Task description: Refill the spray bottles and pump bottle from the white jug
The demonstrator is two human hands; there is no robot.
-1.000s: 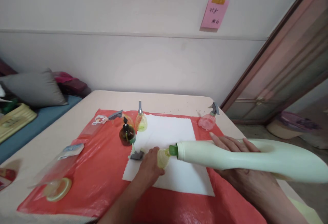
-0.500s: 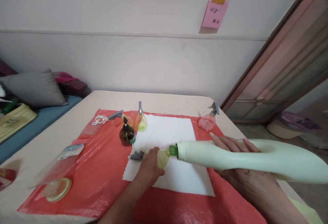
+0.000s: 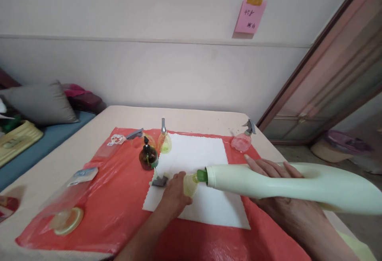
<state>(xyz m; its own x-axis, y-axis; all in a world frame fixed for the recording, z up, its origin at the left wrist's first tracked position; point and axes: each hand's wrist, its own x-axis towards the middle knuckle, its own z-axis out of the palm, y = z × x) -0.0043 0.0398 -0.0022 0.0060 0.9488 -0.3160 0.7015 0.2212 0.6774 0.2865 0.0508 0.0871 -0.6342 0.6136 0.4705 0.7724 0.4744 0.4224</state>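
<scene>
My left hand (image 3: pixel 176 196) is closed around a small clear bottle (image 3: pixel 190 185) of yellowish tint, over the white sheet (image 3: pixel 205 153). From the right, my right hand (image 3: pixel 286 197) grips a big pale green jug (image 3: pixel 238 177) tipped almost level, fingers over its top and palm beneath. The jug's green spout (image 3: pixel 202 175) meets the small bottle's mouth. Whether liquid runs between them is too small to tell. Just left of my left hand lies a grey spray head (image 3: pixel 159 181).
On the red plastic sheet (image 3: pixel 113 197) stand a brown pump bottle (image 3: pixel 148 158), a yellow spray bottle (image 3: pixel 164 143) and a pink spray bottle (image 3: pixel 241 143). An orange-tinted one is partly hidden. Clear packets (image 3: pixel 68 189) and a pale yellow ring (image 3: pixel 70 222) lie at left.
Both hands, the jug and the small bottle hold almost the same place. The red sheet's front left corner has shifted slightly outward.
</scene>
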